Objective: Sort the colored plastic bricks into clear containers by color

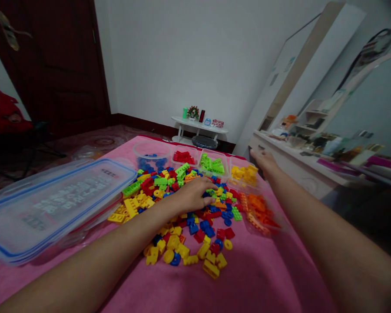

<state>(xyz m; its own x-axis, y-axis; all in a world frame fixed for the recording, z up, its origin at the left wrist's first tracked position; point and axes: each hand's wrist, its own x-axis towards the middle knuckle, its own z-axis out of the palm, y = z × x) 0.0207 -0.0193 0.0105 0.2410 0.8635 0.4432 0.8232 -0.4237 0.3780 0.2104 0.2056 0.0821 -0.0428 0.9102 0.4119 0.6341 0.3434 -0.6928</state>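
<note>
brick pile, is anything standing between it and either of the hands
For the right hand, yes: in this view the clear tub of yellow pieces sits between it and the brick pile. Nothing visible blocks the left hand, which is over the pile.

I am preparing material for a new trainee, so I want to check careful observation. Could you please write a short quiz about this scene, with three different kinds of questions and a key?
1. Multiple choice: which colour is the edging of the top lid on the left side?
a) red
b) blue
c) green

2. True or false: the left hand is at the loose blocks, while the right hand is away from them, to the right.

3. Fill the gap: in the far row of containers, the contents from left to right are blue, red, ____, yellow.

Key: 1. b; 2. true; 3. green
</note>
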